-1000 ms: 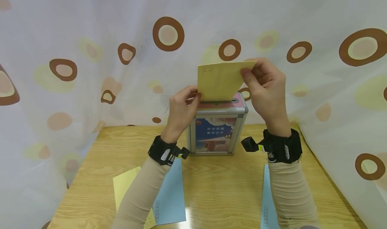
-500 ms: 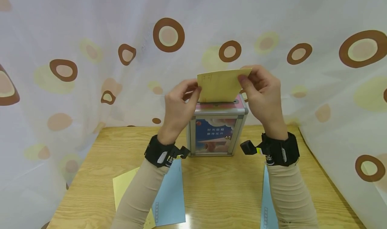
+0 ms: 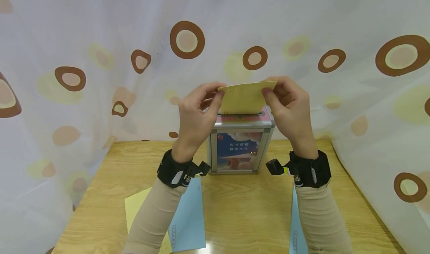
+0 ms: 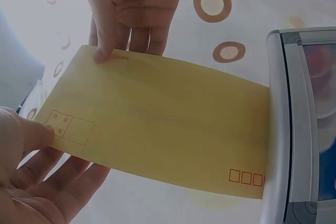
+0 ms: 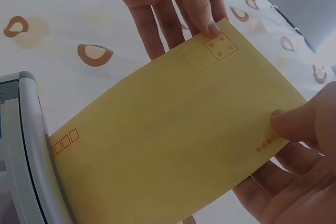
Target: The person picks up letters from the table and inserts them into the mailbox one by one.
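Envelope [image 3: 246, 99] is standing nearly upright between two hands, its lower edge meeting the slot [image 3: 262, 113] in the top of the box; how deep it is reaching is hidden. The left hand [image 3: 198, 108] is pinching the upper left corner, its thumb [image 4: 31, 135] pressing the near face while the other fingers are bending loosely behind the paper. The right hand [image 3: 291, 106] is holding the upper right corner in the same way, thumb in front, fingers behind. Neither hand is closing into a fist; each is keeping only a thin pinch. Both wrists are rising from below and both hands are turning inward, palms facing each other across the paper. Both forearms are slanting up and inward, the left leaning more, each wearing a black strap [image 3: 173, 170] with a small camera. Below the hands, the box [image 3: 243, 124] is standing on the worktop [image 3: 242, 209], showing a picture behind its front frame. Nearer the person, a yellow sheet [image 3: 134, 205] and a blue sheet [image 3: 191, 216] are lying partly under the left sleeve [image 3: 154, 209], and another blue one is showing beside the right. Behind everything, a patterned curtain [image 3: 211, 15] is hanging.
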`<act>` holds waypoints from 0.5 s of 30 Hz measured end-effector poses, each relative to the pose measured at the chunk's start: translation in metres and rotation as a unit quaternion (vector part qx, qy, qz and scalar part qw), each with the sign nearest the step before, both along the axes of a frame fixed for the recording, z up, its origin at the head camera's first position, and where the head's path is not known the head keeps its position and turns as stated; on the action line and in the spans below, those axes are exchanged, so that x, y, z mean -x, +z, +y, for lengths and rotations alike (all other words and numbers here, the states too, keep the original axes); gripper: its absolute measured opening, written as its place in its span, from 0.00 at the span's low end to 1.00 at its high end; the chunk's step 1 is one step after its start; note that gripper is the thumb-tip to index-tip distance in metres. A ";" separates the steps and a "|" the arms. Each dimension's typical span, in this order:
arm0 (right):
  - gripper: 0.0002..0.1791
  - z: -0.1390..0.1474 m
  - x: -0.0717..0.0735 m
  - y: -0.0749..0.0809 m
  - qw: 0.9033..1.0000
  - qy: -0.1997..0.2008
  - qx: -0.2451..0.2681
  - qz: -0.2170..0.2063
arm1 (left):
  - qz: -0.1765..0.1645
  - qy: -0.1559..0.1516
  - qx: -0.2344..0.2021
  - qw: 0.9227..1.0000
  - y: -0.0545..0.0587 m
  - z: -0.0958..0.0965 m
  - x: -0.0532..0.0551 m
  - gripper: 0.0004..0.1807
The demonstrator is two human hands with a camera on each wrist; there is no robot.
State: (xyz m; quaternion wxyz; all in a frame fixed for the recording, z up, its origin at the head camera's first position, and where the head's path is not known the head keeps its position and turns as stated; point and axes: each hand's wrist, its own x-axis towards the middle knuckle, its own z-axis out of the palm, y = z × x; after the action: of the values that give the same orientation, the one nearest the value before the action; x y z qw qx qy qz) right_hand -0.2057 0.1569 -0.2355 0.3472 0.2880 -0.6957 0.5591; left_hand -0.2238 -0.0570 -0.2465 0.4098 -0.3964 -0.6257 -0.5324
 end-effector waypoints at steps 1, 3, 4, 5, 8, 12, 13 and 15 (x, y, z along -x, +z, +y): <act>0.10 0.000 0.000 -0.001 1.000 0.001 0.003 0.003 | 0.000 0.000 0.002 1.000 0.000 0.000 0.000 0.09; 0.10 0.001 -0.001 -0.002 1.000 -0.002 0.006 0.012 | -0.002 -0.001 0.004 1.000 0.000 0.000 -0.001 0.09; 0.10 0.001 -0.002 -0.002 1.000 -0.005 0.010 0.015 | -0.003 -0.002 0.004 1.000 0.000 0.000 -0.001 0.09; 0.10 0.002 -0.003 -0.002 1.000 -0.008 0.014 0.017 | -0.003 -0.002 0.004 1.000 -0.001 0.000 -0.001 0.09; 0.09 0.002 -0.005 0.000 0.999 -0.019 0.019 0.025 | -0.004 0.000 0.004 1.000 -0.001 -0.001 -0.001 0.09; 0.08 0.003 -0.008 0.000 0.999 -0.034 0.014 0.031 | 0.000 0.007 0.002 1.000 -0.001 -0.001 -0.001 0.08; 0.08 0.003 -0.009 0.000 0.999 -0.035 0.013 0.032 | 0.000 0.008 0.001 1.000 -0.001 -0.002 -0.001 0.08; 0.08 0.004 -0.009 0.000 0.999 -0.037 0.012 0.033 | 0.000 0.010 0.000 1.000 -0.001 -0.002 -0.002 0.08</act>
State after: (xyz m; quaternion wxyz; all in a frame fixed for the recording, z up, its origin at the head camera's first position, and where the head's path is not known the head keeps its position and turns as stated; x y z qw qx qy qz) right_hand -0.1964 0.1605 -0.2357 0.3943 0.2761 -0.6869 0.5445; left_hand -0.2214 -0.0588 -0.2470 0.4153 -0.3900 -0.6295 -0.5285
